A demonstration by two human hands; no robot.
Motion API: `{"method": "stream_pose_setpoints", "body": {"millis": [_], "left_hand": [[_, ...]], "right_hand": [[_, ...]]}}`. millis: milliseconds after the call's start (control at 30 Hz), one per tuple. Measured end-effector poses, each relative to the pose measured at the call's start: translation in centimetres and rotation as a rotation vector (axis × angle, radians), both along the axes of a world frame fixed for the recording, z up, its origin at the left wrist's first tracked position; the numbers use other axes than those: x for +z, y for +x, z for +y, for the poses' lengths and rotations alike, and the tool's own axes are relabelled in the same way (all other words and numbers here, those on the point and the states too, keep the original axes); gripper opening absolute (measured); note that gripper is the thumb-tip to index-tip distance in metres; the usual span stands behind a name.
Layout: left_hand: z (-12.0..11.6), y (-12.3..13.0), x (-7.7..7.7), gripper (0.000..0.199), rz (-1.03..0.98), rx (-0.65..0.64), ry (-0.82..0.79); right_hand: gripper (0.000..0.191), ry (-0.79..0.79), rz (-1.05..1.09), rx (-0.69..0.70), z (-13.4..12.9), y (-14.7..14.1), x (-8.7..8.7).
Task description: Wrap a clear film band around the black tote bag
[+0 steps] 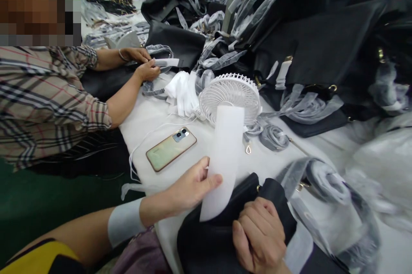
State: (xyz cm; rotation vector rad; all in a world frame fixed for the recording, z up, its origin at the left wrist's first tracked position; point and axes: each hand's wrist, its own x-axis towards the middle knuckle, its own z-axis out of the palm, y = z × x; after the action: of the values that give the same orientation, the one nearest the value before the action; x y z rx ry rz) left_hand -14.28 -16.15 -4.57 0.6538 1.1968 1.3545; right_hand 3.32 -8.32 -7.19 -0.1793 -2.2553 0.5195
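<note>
My left hand (195, 184) pinches a strip of white foam sheet (227, 145) between thumb and fingers. The strip stands up, slightly curved, with its lower end against a black handbag (206, 244) in front of me. My right hand (260, 233) is closed, its fingers curled over the bag at a raised black flap or handle (273, 188). The fingertips are hidden, but they seem to grip the bag. Right of it lies a strap wrapped in clear plastic (325, 179). A pale band (125, 221) wraps my left forearm.
A phone (171, 148) and a white fan (230, 94) with a cable occupy the white table (138, 115). Black bags (322, 46) and wrapped straps pile up behind. At left, a co-worker's hands (146, 66) hold a pale strip over another bag.
</note>
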Motion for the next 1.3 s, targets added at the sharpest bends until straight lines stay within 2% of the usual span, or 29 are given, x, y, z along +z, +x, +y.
{"method": "stream_pose_setpoints", "body": {"millis": [100,200,367,433,500,633,700,833,900,967,1000,1067,1167,1233,1300], "left_hand": [[-0.6,0.4,-0.7,0.022,0.363,-0.071,-0.034],[-1.7,0.1,-0.2,0.024,0.684,-0.215,-0.091],[-2.4,-0.5,1.6,0.034,0.763,-0.335,-0.237],[-2.0,-0.4,2.3,0.035,0.891,-0.438,-0.245],[-1.4,-0.1,2.8,0.035,1.108,-0.563,-0.210],[0.2,1.0,3.8,0.027,1.475,-0.896,-0.094],[1.2,1.6,4.1,0.021,1.532,-1.068,-0.048],[3.6,2.4,4.3,0.014,1.510,-1.326,-0.035],[4.8,2.3,4.4,0.020,1.456,-1.463,-0.059],[5.5,2.0,4.5,0.032,1.372,-1.558,-0.111],[5.7,1.8,4.5,0.035,1.309,-1.574,-0.158],[5.3,1.1,4.3,0.032,1.100,-1.488,-0.301],[3.7,0.2,3.8,0.021,0.776,-1.175,-0.452],[2.4,-0.2,3.5,0.018,0.802,-1.069,-0.430],[1.3,-0.6,3.4,0.016,0.922,-1.002,-0.330]], "right_hand": [[0.024,-0.006,0.004,-0.008,0.0,0.1,-0.3],[0.025,-0.003,0.004,-0.007,0.1,0.1,-0.3],[0.026,0.027,0.033,-0.038,-0.1,0.0,0.1],[0.026,0.059,0.044,-0.061,-0.4,0.1,0.2],[0.025,0.096,0.044,-0.092,-0.6,0.2,0.2],[0.020,0.141,0.054,-0.156,-0.7,0.5,0.3],[0.019,0.138,0.075,-0.170,-0.7,0.5,0.3],[0.015,0.098,0.075,-0.200,-0.6,0.4,0.4],[0.010,0.080,0.053,-0.246,-0.4,0.3,0.5],[0.013,0.051,-0.002,-0.252,-0.2,0.2,0.4],[0.016,0.030,-0.039,-0.239,-0.1,0.2,0.3],[0.025,-0.023,-0.113,-0.220,0.1,0.0,0.0],[0.032,-0.066,-0.196,-0.223,0.1,-0.3,-0.4],[0.033,-0.059,-0.236,-0.188,0.1,-0.6,-0.5],[0.034,-0.047,-0.253,-0.164,0.0,-0.9,-0.5]]}}
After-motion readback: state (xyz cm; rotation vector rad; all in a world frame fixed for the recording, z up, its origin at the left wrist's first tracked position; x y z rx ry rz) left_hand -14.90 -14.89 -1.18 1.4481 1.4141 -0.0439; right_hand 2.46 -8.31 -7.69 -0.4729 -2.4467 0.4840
